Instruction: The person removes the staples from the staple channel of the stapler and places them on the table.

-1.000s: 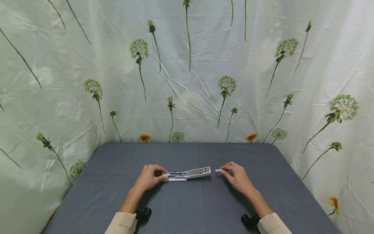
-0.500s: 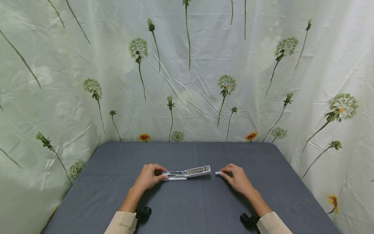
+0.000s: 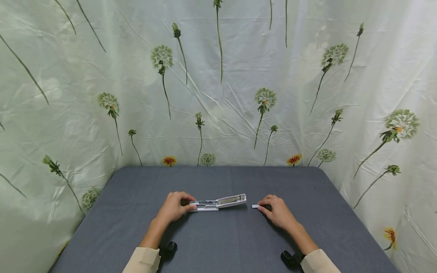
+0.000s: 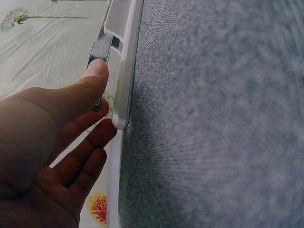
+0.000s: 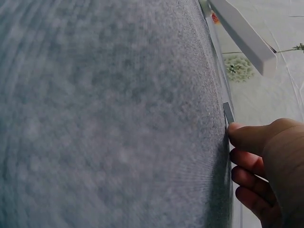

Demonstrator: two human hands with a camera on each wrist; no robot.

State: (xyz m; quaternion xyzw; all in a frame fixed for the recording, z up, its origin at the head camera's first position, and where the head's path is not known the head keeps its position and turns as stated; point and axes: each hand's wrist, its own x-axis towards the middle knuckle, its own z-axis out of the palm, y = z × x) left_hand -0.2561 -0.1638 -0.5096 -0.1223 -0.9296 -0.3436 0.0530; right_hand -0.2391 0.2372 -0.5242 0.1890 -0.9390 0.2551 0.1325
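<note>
Slanting inward, right fingers (image 3: 266, 200) pinching small strip (image 3: 254, 206), left fingers (image 3: 186, 196) pinching opened stapler (image 3: 206, 208)

It's looking like some curtained-off spot, home or studio being anyone's guess: floral-print curtain (image 3: 239, 49) is hanging behind and beside a grey cloth-covered table (image 3: 222, 242).

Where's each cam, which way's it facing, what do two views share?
Head: on the head, facing forward and down at the grey table; left hand, right hand and sleeves show.
Left wrist: worn there, facing the white stapler; only the left hand shows.
Right wrist: worn there, facing the small strip; only the right hand shows.
Head and right wrist share the strip.
</note>
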